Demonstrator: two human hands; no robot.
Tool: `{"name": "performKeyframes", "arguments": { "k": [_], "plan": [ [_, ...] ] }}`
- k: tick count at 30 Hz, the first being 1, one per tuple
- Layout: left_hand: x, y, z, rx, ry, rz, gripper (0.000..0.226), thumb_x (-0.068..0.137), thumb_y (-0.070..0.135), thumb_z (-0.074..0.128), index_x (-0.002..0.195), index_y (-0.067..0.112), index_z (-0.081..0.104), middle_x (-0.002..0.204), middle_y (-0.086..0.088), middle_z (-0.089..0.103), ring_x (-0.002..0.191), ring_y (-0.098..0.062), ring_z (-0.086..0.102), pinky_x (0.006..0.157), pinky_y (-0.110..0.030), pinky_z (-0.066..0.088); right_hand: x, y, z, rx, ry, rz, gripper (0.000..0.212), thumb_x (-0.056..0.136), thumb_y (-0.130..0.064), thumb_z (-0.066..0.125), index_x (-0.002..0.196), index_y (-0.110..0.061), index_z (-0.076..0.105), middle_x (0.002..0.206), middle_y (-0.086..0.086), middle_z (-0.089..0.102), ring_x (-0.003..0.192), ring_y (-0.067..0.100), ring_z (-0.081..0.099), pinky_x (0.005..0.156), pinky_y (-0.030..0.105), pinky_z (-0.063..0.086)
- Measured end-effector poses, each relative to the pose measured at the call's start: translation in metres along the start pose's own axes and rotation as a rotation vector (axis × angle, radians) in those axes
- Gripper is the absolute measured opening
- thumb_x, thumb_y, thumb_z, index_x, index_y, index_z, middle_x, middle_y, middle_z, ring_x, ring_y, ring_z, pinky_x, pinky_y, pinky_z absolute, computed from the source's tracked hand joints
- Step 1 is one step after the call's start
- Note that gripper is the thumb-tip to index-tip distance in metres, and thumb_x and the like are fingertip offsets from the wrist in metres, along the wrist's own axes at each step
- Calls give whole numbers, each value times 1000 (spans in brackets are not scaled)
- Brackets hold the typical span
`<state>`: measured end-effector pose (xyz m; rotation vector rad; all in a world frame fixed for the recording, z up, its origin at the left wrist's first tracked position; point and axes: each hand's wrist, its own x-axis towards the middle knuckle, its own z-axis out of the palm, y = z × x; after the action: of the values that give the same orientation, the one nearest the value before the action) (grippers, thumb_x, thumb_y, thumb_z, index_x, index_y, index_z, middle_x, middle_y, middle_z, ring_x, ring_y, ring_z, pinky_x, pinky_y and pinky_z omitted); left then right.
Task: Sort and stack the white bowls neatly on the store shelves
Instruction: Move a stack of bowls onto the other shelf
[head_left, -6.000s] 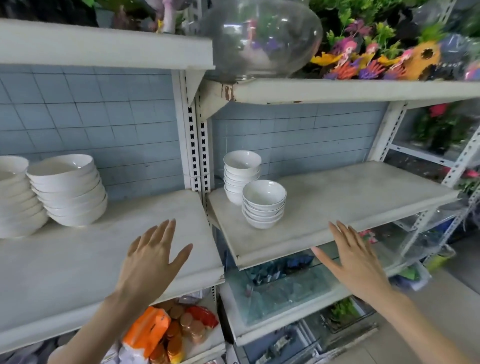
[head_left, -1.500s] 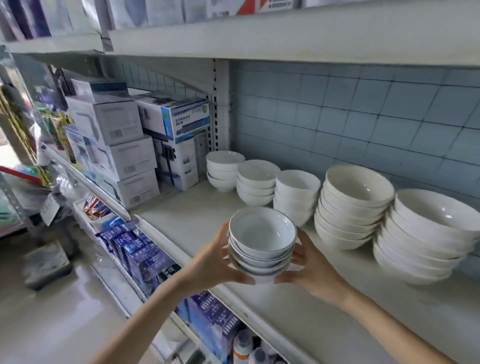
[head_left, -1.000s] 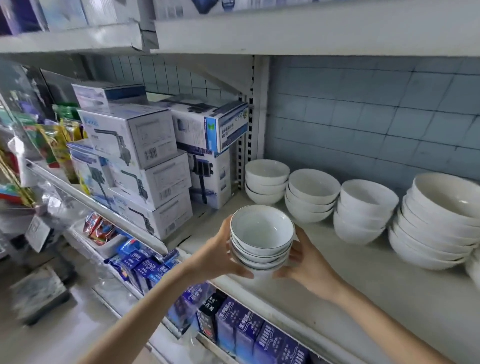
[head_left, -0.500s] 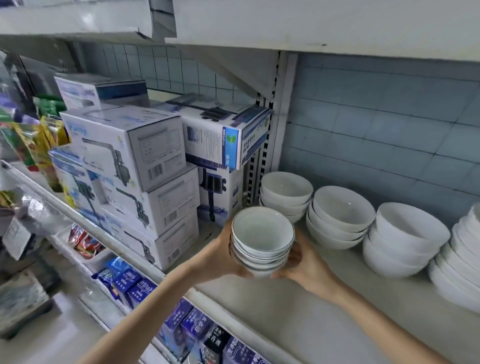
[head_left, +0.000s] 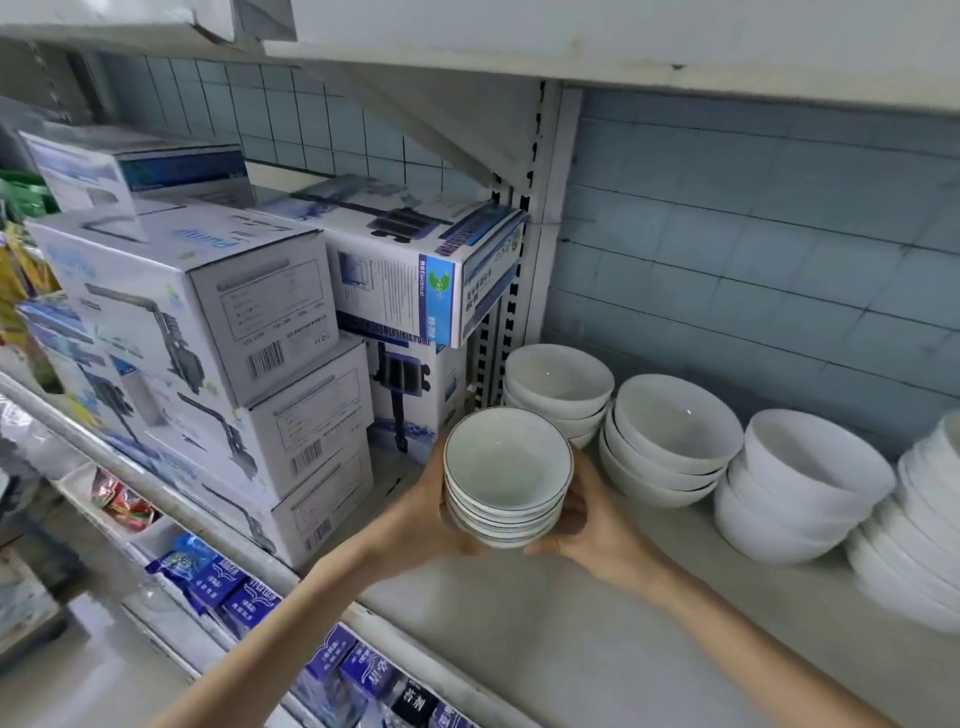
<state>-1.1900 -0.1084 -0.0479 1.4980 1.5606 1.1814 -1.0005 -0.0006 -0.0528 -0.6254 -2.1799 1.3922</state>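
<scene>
I hold a stack of several small white bowls with thin dark rims (head_left: 506, 475) above the white shelf (head_left: 597, 639). My left hand (head_left: 415, 525) grips its left side and my right hand (head_left: 597, 525) cups its right side and base. Directly behind it, by the upright post, stands a stack of plain white bowls (head_left: 558, 387). To the right follow a dark-rimmed bowl stack (head_left: 670, 436), a deeper bowl stack (head_left: 800, 483) and a large bowl stack (head_left: 924, 525) cut off by the frame edge.
Stacked white pump boxes (head_left: 218, 364) fill the shelf bay to the left, close to the held stack. A slotted upright post (head_left: 519, 260) separates the bays. Blue packets (head_left: 218, 582) line the shelf below. An upper shelf (head_left: 623, 41) hangs overhead.
The stack in both hands has moved left along the shelf, past the larger bowl stacks, and now sits in front of the leftmost stack by the post.
</scene>
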Motion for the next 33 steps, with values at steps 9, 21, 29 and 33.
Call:
{"name": "performKeyframes", "arguments": {
  "k": [9, 21, 29, 33],
  "plan": [
    [-21, -6, -12, 105, -14, -70, 108, 73, 12, 81, 130, 60, 3, 128, 34, 45, 119, 11, 49, 105, -27, 42, -22, -8, -3, -161, 61, 85, 80, 73, -16, 80, 135, -38, 34, 133, -17, 50, 124, 1, 46, 100, 22, 41],
    [-63, 64, -27, 841, 85, 240, 65, 87, 55, 34, 140, 20, 48, 147, 0, 44, 105, -22, 66, 84, -45, 57, -161, -60, -22, -1120, 557, 332, 77, 83, -69, 20, 142, -21, 37, 147, -3, 41, 134, 16, 39, 110, 44, 31],
    [-47, 99, 29, 904, 82, 456, 65, 88, 53, 43, 133, 7, 53, 134, -14, 57, 120, -35, 55, 98, -52, 44, -282, -91, -40, -1318, 770, 684, 92, 80, -74, -8, 146, -22, 31, 154, 3, 28, 140, 24, 30, 111, 53, 22],
    [-46, 120, 65, 878, 44, 510, 59, 91, 46, 54, 137, 9, 51, 138, -12, 53, 123, -35, 53, 100, -52, 42, -344, -99, -52, -1322, 846, 847, 101, 70, -77, -20, 149, -27, 18, 158, -1, 15, 145, 19, 15, 114, 49, 11]
  ]
}}
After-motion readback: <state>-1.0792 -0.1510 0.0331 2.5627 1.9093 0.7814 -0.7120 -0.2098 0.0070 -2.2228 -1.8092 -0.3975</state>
